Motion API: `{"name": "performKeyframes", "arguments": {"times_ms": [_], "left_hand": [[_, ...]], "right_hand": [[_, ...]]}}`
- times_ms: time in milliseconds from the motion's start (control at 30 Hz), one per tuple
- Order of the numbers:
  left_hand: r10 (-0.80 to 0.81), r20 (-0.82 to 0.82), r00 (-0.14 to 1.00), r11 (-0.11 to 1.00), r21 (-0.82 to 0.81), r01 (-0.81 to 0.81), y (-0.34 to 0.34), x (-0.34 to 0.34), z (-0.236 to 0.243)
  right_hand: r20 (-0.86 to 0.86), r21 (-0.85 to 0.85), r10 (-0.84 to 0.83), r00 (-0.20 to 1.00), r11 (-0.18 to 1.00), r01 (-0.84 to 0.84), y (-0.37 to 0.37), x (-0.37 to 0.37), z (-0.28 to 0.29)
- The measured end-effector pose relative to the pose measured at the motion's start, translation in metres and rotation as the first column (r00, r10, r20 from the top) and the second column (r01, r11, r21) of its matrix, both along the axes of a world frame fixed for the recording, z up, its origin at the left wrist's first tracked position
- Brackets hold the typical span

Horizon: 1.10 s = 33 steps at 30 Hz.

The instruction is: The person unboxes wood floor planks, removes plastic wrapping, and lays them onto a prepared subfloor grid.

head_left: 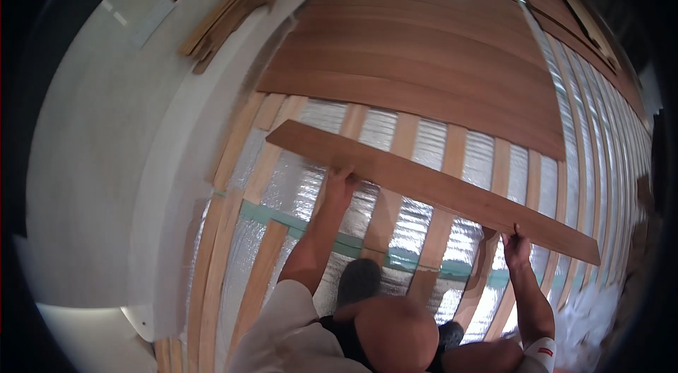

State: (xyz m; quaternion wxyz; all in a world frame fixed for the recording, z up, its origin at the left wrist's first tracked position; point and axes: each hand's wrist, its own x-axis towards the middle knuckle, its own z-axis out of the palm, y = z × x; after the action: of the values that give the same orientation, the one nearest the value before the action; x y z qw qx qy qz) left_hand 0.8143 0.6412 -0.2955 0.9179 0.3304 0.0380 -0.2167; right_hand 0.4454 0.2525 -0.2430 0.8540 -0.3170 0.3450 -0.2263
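Note:
A long reddish-brown floorboard (pixel 431 191) is held up slantwise in front of me, its left end farther away than its right end. My left hand (pixel 342 181) is closed on the near edge, left of the middle. Toward the right end, my right hand (pixel 518 244) grips the same edge, the thumb on top and the other fingers partly hidden under the wood. Beyond the board, rows of laid floorboards (pixel 417 48) form a brown surface. Below it run pale wooden battens (pixel 399 134) with silvery foil (pixel 413 223) between them.
Green tape (pixel 263 213) crosses the foil near my feet. My grey shoe (pixel 359 280) stands among the battens. Several loose wood pieces (pixel 244 6) lie at the far left beside the pale wall (pixel 92 161). More battens and foil (pixel 575 98) stretch along the right.

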Motion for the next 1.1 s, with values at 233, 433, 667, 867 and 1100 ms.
{"name": "performKeyframes", "arguments": {"times_ms": [233,433,667,867,1100], "left_hand": [[0.226,-0.116,0.967,0.962,0.184,-0.202,0.122,0.138,-0.077],[0.266,-0.051,0.963,0.850,0.483,-0.209,0.107,0.182,-0.060],[-0.071,-0.099,0.993,0.281,0.953,0.115,0.121,0.200,-0.050],[-0.451,0.268,0.851,0.338,0.934,-0.115,0.135,0.252,-0.136],[-0.269,0.194,0.943,0.317,0.943,-0.103,0.108,0.218,-0.123]], "right_hand": [[-0.056,0.137,0.149,0.987,0.981,-0.141,0.050,0.178,-0.074],[-0.003,0.264,0.093,0.996,0.960,-0.089,0.091,0.249,-0.098],[-0.142,0.257,0.321,0.937,0.926,-0.278,0.109,0.281,-0.111],[-0.429,0.065,0.348,0.834,0.932,-0.356,0.066,0.285,-0.182],[-0.589,-0.101,0.358,0.725,0.856,-0.506,0.061,0.289,-0.115]]}}
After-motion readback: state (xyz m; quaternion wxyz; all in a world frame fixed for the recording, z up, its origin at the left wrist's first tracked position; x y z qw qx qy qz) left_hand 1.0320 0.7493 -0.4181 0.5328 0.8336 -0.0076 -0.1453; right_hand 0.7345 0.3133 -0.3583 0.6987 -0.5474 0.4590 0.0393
